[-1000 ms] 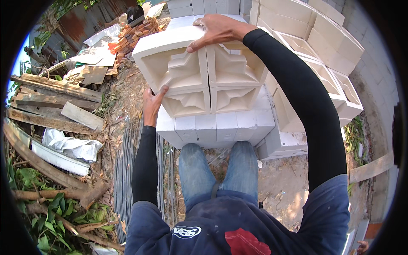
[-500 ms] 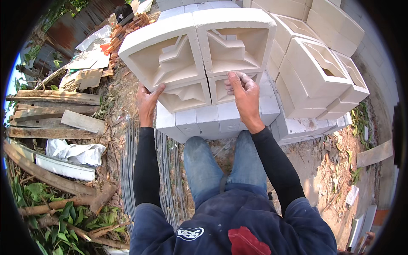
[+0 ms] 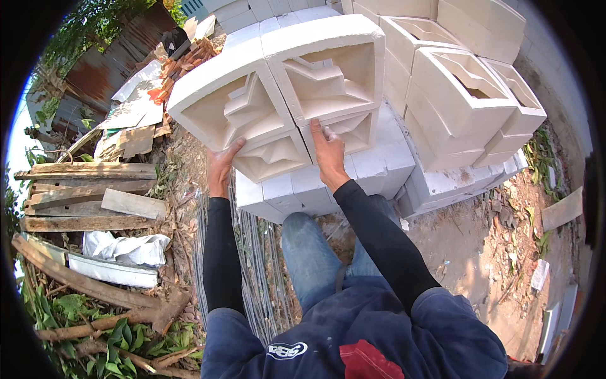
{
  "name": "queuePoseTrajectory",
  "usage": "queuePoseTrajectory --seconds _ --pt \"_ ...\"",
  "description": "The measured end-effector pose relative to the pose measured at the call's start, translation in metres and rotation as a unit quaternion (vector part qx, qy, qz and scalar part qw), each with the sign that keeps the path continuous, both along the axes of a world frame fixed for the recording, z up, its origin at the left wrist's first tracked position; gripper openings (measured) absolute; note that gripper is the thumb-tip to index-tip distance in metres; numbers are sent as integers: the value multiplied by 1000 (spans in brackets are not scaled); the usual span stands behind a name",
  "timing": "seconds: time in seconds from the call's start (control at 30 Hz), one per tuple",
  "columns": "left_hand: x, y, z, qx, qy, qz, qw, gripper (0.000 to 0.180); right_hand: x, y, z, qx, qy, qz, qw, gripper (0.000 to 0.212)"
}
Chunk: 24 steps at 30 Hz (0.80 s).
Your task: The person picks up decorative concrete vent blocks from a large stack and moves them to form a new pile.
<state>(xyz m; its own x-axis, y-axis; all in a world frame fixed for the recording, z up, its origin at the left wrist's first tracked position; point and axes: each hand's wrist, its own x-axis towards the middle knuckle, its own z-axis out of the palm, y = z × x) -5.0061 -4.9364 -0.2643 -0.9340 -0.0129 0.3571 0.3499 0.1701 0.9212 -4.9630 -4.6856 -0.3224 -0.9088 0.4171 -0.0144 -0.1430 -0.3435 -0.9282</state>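
Cream ventilation blocks with star-shaped hollows stand stacked two wide in front of me. They are an upper left block, an upper right block, a lower left block and a lower right block. My left hand grips the upper left block's outer lower corner, thumb in front, other fingers hidden round the side. My right hand is closed at the middle seam. Its thumb lies on the upper right block's bottom rim and its fingers curl by the lower right block's opening.
Pale solid blocks lie under the stack. More cream ventilation blocks rise at the right. Thin metal rods lie on the ground left of my legs. Timber planks, cut branches and broken bricks are farther left.
My right hand has moved left across the lower right block to the middle seam, its thumb now on the rim. My left hand keeps its place on the block's outer corner. The view has shifted slightly.
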Motion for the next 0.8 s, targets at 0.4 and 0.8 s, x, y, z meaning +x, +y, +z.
queuePoseTrajectory --seconds 0.4,0.8 --pt "12 9 8 5 -15 24 1000 77 -4 -5 -3 85 8 -66 994 62" --pt "1 1 -15 119 -48 9 992 83 52 63 16 204 72 -83 973 42"
